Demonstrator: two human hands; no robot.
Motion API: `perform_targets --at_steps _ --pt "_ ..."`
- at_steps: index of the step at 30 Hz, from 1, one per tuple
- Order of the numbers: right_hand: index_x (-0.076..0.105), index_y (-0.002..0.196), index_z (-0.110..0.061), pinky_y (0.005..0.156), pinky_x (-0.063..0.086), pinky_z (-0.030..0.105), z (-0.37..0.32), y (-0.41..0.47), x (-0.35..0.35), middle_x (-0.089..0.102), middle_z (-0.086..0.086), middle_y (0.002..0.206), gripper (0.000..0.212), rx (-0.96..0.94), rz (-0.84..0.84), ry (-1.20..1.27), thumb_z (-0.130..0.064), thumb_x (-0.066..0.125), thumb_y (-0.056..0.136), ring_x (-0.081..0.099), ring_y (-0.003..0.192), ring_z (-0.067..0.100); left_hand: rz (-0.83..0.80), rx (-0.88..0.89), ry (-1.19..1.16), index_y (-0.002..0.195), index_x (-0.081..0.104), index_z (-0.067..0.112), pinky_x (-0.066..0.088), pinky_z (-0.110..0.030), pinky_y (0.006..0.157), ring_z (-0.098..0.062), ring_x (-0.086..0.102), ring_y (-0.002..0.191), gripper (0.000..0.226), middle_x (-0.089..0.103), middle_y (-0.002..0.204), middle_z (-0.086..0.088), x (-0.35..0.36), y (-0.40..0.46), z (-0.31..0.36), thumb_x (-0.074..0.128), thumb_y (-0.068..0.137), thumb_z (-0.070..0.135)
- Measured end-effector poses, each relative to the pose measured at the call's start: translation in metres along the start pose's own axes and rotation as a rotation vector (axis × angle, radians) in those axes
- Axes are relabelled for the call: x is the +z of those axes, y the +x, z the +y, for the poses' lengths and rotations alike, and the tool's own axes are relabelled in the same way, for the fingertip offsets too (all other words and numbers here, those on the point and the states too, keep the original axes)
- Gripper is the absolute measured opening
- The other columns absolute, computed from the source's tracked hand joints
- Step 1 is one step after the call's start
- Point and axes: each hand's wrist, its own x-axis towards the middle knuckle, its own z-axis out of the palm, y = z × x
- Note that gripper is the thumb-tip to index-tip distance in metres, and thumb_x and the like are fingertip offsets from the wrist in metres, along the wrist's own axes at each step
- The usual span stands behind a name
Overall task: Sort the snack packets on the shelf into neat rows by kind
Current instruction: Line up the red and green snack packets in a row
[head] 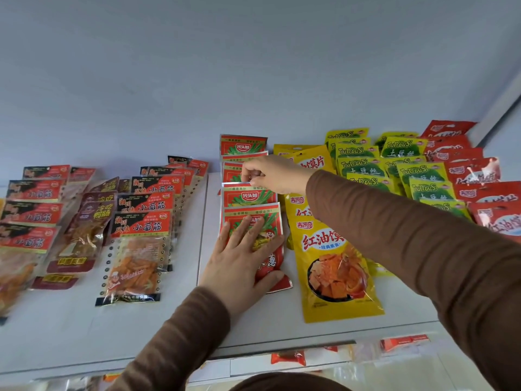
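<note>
Step in hand: tidying the red-green packet row (249,193), mid-shelf (282,320), betw. the black-red and yellow rows. Left hand (239,261) lies flat, fingers straight, pressing the front packet (270,238). Right hand (270,173), arm reaching across, pinches 1 packet farther back. Next, prob.: seat it square w/ its neighbours.

A plain pale grey-blue wall (253,66) fills the upper half of the view, from about ten o'clock across to two o'clock, smooth and evenly lit with soft, diffuse light and no hard shadows. At three o'clock a white upright side panel (499,114) slants up along the edge. Below the wall runs a white shelf (70,334), its board made of two sections with a seam (203,221) near the centre. At six o'clock its front lip (282,345) shows, with a lower shelf (423,368) blurred beneath.
</note>
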Motion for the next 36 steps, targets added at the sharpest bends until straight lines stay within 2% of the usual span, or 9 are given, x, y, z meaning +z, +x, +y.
perform_targets --at_steps 5,8,12,18,23,26,31,33,36 --pt "0.065 0.107 -0.027 0.063 0.042 0.024 0.002 0.001 -0.001 0.063 -0.011 0.095 0.014 -0.029 0.010 -0.033 -0.021 0.058 0.097 0.060 0.083 0.009 -0.003 0.000 0.004 0.152 0.009 0.056 -0.002 -0.055 0.124 -0.023 -0.001 0.156 0.068 0.008 0.169 0.006 0.000 -0.002 0.002 0.015 0.088 0.081" --pt "0.066 0.113 -0.026 0.075 0.045 0.025 0.007 0.004 -0.020 0.063 -0.011 0.106 0.019 -0.050 0.112 -0.054 -0.023 0.056 0.097 0.059 0.090 0.006 0.093 0.035 -0.076 0.153 0.016 0.054 0.002 -0.056 0.124 -0.021 -0.001 0.156 0.065 0.010 0.168 0.006 -0.007 -0.005 0.000 0.018 0.092 0.079" --pt "0.068 0.113 -0.020 0.079 0.046 0.023 0.027 0.002 -0.063 0.065 -0.009 0.108 0.019 0.014 0.231 0.104 -0.018 0.053 0.100 0.060 0.093 0.006 0.202 -0.118 -0.313 0.153 0.017 0.052 0.006 -0.049 0.125 -0.011 -0.009 0.154 0.059 -0.001 0.168 0.009 -0.012 -0.003 -0.014 0.023 0.097 0.068" --pt "0.065 0.120 -0.018 0.070 0.038 0.016 0.048 0.010 -0.058 0.063 -0.008 0.116 0.023 0.071 0.132 0.039 -0.021 0.051 0.101 0.058 0.100 0.011 0.061 -0.372 -0.517 0.143 -0.006 0.063 0.027 -0.054 0.121 -0.022 0.011 0.154 0.061 -0.008 0.167 0.006 -0.010 0.006 -0.022 0.035 0.097 0.061" --pt "0.054 0.132 -0.019 0.090 0.050 0.033 0.044 0.031 -0.030 0.063 0.000 0.124 0.032 0.137 0.122 0.009 -0.026 0.053 0.100 0.060 0.108 0.018 0.102 -0.429 -0.624 0.148 0.008 0.062 0.046 -0.050 0.108 -0.020 0.028 0.149 0.066 -0.004 0.168 0.009 -0.008 0.010 -0.018 0.038 0.089 0.067" --pt "0.055 0.130 -0.022 0.079 0.054 0.031 0.044 0.042 -0.020 0.064 0.000 0.121 0.030 0.165 0.122 -0.016 -0.024 0.055 0.100 0.063 0.099 0.018 0.098 -0.435 -0.555 0.151 0.016 0.058 0.042 -0.051 0.112 -0.021 0.025 0.150 0.067 -0.003 0.168 0.010 -0.006 0.011 -0.019 0.034 0.087 0.071" --pt "0.061 0.115 -0.028 0.057 0.042 0.023 0.052 0.048 -0.019 0.065 -0.004 0.115 0.020 0.183 0.130 -0.026 -0.021 0.058 0.098 0.061 0.087 0.013 0.087 -0.471 -0.494 0.152 0.015 0.057 0.028 -0.052 0.120 -0.021 0.023 0.151 0.064 0.003 0.168 0.007 -0.004 0.012 -0.015 0.031 0.092 0.069" --pt "0.062 0.116 -0.027 0.069 0.049 0.028 0.051 0.046 -0.023 0.065 -0.003 0.115 0.022 0.164 0.151 -0.073 -0.019 0.057 0.097 0.061 0.093 0.016 0.096 -0.469 -0.479 0.152 0.015 0.056 0.025 -0.051 0.122 -0.020 0.021 0.152 0.062 0.004 0.168 0.006 -0.004 0.011 -0.014 0.031 0.093 0.067" --pt "0.062 0.120 -0.025 0.092 0.043 0.037 0.042 0.047 -0.026 0.063 -0.002 0.116 0.025 -0.034 0.269 -0.268 -0.032 0.054 0.097 0.055 0.109 0.021 0.098 -0.473 -0.485 0.153 0.016 0.054 0.026 -0.052 0.121 -0.021 0.020 0.152 0.065 0.001 0.169 0.007 -0.006 0.010 -0.014 0.030 0.092 0.069"
